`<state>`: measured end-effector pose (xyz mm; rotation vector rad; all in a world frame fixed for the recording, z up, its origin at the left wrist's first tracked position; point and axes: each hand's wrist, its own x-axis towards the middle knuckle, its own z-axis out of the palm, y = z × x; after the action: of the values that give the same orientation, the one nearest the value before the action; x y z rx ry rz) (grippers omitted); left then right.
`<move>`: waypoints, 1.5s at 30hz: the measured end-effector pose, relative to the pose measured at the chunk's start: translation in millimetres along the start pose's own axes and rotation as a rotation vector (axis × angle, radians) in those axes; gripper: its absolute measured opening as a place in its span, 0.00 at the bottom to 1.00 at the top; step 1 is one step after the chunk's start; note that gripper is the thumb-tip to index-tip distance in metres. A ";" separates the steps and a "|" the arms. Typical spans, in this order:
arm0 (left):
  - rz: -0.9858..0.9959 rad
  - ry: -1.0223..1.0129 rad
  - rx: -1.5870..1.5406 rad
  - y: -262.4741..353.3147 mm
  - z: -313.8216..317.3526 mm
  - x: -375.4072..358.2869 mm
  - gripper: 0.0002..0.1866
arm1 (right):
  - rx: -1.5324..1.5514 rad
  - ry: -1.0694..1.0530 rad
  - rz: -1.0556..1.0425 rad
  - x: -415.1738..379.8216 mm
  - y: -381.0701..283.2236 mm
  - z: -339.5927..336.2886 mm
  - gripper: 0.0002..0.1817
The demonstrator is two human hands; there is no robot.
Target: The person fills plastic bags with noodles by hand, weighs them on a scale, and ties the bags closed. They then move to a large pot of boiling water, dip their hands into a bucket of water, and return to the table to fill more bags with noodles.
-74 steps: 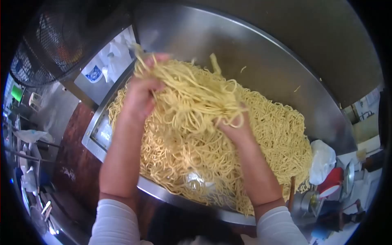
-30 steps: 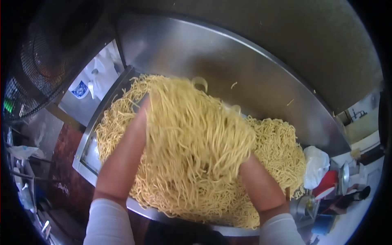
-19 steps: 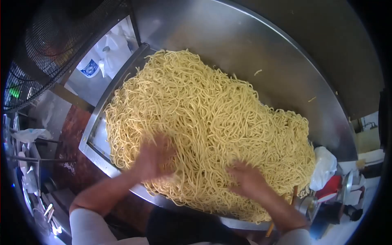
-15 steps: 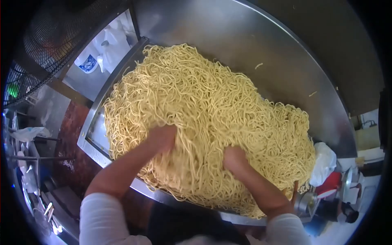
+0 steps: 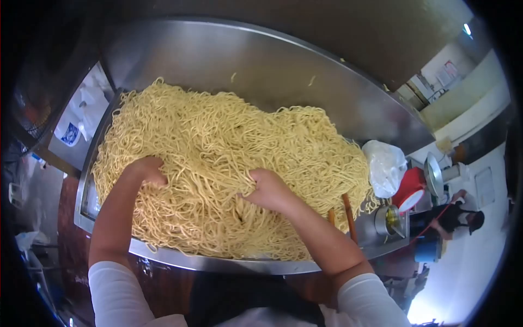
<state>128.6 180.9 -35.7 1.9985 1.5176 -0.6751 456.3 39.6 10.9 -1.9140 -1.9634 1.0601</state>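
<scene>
Right hand (image 5: 268, 189) grasps noodles (image 5: 218, 125); left hand (image 5: 150, 170), can't tell.
A hard tug could spill strands over the six-o'clock tray rim (image 5: 218, 264).

Filmed off one head cam, pretty close in, looking forward and down from 6 o'clock of the noodle pile (image 5: 218, 141), fisheye-wide past a plastic bag (image 5: 385, 169) at 3 o'clock.

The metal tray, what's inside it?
Heaped yellow noodles fill most of the tray; the left hand and right hand touch them. Anything beneath them is covered, unseen.
</scene>
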 end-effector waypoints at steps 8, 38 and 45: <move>0.163 0.265 -0.031 147.8 -30.4 -49.9 0.40 | 0.232 0.135 -0.080 -150.8 155.4 -96.7 0.27; 0.640 -0.036 -1.396 434.0 -113.6 50.1 0.30 | 0.793 -0.085 0.647 -314.3 303.5 -129.0 0.26; 0.407 0.653 0.114 401.7 12.4 -28.6 0.55 | -0.267 -0.223 0.608 -382.2 247.1 -243.5 0.34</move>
<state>509.6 62.8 21.0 2.6711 1.3331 0.0788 850.6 -256.6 163.2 -2.7570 -1.7291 1.2389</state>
